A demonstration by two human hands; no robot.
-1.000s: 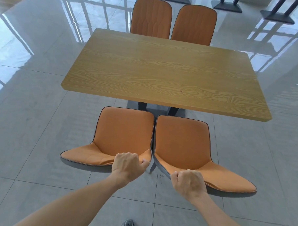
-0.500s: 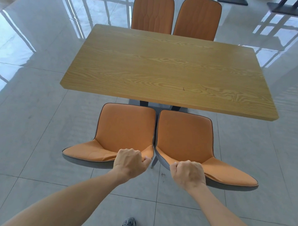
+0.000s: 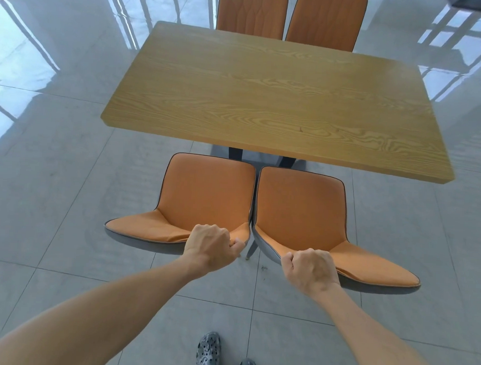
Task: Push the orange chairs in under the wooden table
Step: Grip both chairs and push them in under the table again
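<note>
A rectangular grained wooden table [image 3: 270,101] has four smooth orange upholstered shell chairs: two far chairs [image 3: 252,13] tucked in, two near. Left hand [image 3: 211,246] fists the near-left chair [image 3: 202,200] back; right hand [image 3: 310,268] fists the near-right chair [image 3: 301,210], their seats just short of the table's edge.

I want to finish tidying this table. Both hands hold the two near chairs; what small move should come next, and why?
Probably keep pushing both chairs straight forward together. The left hand grips the left chair top and the right hand grips the right chair. Both seats lie fully in front of the table edge, not under it, and the chairs sit side by side, so one even push should work.
</note>
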